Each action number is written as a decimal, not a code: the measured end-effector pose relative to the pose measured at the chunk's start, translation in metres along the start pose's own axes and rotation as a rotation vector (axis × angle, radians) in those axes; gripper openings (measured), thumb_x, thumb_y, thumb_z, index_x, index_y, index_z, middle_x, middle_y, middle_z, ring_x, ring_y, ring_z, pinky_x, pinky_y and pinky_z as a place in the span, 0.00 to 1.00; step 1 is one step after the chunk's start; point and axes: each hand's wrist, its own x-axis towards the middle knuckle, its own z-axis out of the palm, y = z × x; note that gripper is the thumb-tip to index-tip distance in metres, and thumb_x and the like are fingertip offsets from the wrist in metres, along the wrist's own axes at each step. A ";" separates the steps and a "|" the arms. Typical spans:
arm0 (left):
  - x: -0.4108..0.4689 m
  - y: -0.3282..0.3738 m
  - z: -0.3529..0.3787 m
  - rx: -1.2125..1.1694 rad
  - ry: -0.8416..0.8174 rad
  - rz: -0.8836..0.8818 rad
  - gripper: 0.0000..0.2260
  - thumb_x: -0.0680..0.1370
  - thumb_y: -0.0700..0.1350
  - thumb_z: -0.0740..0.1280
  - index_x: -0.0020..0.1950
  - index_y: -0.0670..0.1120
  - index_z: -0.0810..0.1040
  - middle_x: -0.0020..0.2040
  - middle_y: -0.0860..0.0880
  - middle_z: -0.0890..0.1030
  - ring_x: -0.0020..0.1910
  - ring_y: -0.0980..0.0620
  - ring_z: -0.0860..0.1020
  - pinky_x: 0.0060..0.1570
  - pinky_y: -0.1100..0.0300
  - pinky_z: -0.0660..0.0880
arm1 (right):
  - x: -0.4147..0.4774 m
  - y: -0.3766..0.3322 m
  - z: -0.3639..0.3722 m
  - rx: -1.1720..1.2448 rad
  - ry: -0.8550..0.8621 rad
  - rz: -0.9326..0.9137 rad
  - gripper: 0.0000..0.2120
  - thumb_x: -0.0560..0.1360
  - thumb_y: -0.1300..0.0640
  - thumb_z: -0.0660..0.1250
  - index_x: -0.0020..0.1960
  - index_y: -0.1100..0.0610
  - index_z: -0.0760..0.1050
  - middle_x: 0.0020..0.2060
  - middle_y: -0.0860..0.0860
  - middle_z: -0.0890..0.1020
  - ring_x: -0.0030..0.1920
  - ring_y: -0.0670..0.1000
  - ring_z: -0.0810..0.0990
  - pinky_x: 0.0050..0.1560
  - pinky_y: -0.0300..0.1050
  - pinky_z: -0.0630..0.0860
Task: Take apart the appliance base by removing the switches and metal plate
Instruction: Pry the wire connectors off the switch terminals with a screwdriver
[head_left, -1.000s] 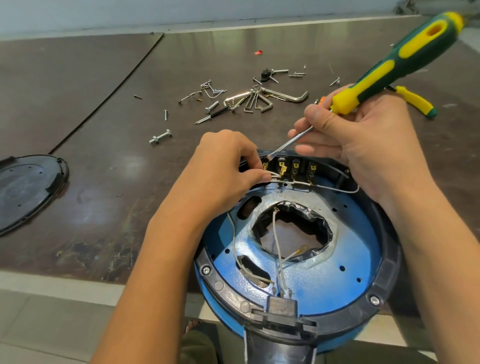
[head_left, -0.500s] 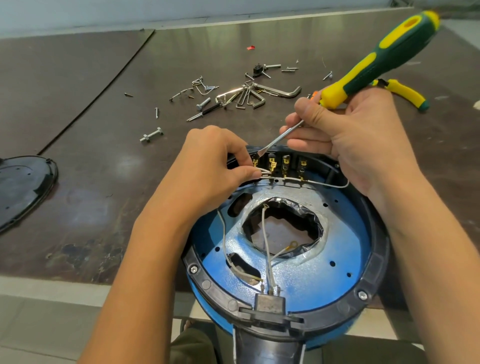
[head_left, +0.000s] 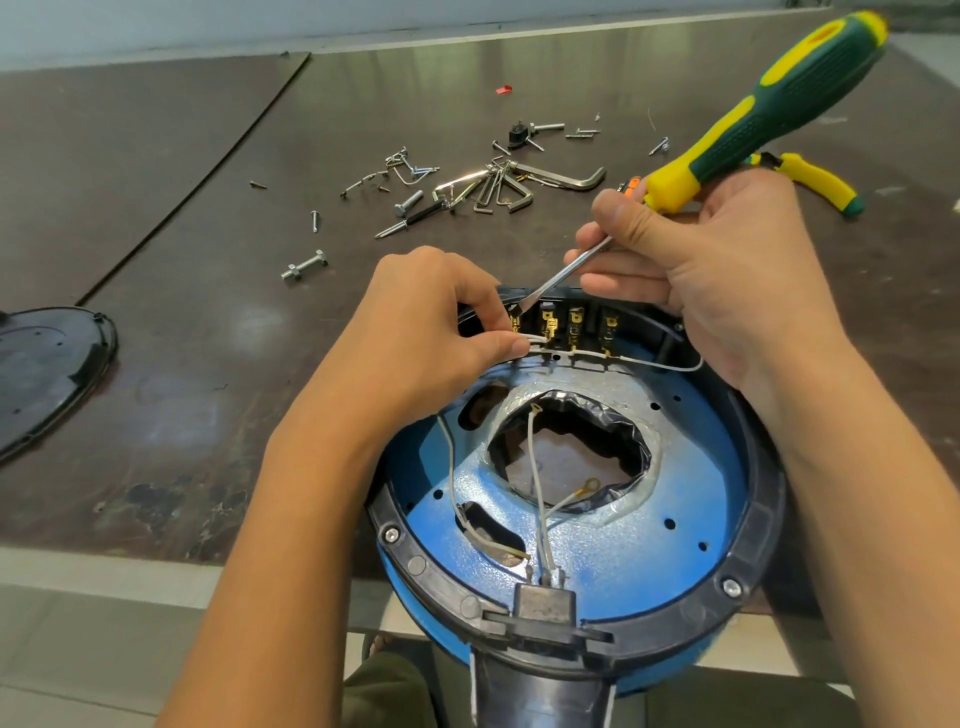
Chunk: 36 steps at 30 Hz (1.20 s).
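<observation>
Left hand (head_left: 415, 332) pinches white wire (head_left: 535, 339) at switch terminals (head_left: 561, 325); right hand (head_left: 711, 275) grips screwdriver (head_left: 727, 140).

hex keys (head_left: 563, 178) and screws (head_left: 315, 221) crowd table (head_left: 182, 374) beyond base (head_left: 768, 519).

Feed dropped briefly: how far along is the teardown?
Done: round black plastic cover lies off at left, loose silver screws beyond. In hand: left hand pinches a white wire at the brass-terminal switches; right hand holds the green-and-yellow screwdriver tip there. Left: those switches and blue metal plate, still in the black ring.
</observation>
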 end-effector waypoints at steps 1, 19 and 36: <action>0.000 0.000 0.000 -0.002 -0.002 0.007 0.05 0.71 0.52 0.78 0.40 0.52 0.86 0.50 0.51 0.85 0.49 0.57 0.79 0.47 0.76 0.67 | 0.000 -0.001 0.000 0.006 -0.002 -0.001 0.06 0.77 0.58 0.74 0.46 0.58 0.77 0.38 0.55 0.88 0.43 0.57 0.89 0.37 0.43 0.85; 0.001 0.004 -0.009 -0.224 0.087 -0.010 0.04 0.76 0.50 0.74 0.45 0.50 0.83 0.46 0.55 0.84 0.48 0.59 0.81 0.56 0.56 0.78 | 0.000 -0.002 -0.001 0.093 0.118 -0.186 0.06 0.81 0.57 0.70 0.49 0.60 0.75 0.39 0.55 0.86 0.44 0.60 0.88 0.40 0.46 0.85; 0.004 -0.021 -0.010 0.036 0.068 -0.088 0.19 0.82 0.49 0.65 0.74 0.56 0.72 0.61 0.60 0.77 0.54 0.62 0.76 0.49 0.79 0.65 | -0.005 -0.003 -0.001 0.038 -0.106 -0.231 0.05 0.79 0.62 0.70 0.48 0.54 0.76 0.39 0.58 0.86 0.42 0.63 0.88 0.40 0.53 0.85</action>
